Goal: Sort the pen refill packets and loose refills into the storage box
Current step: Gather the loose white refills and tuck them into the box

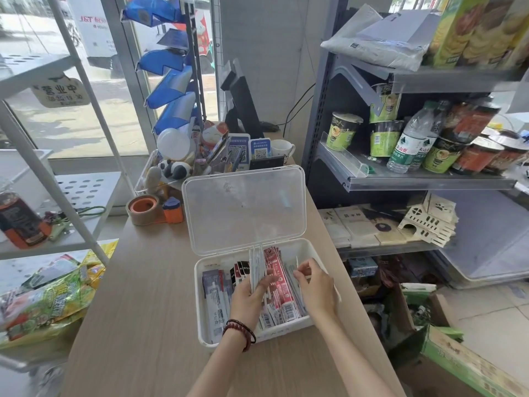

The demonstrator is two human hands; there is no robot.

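The storage box [199, 316] lay open on the bench [148, 282]; the left hand [248, 296] held in its fingers a sheaf of white refill packets [256, 265] upright inside it, beside red packets [282, 290]; the right hand [316, 286] curled its fingers among pale refills [289, 267], grip unclear.

Text I can read: hanging sign [60, 91] "营业中", hours line roughly 08:30–19:30, blurred. Water bottle [406, 150] label, "夫山泉" showing. Van outside [96, 32], red "J&T". QR placards [260, 149], refill packets [282, 285]: print too small for me.
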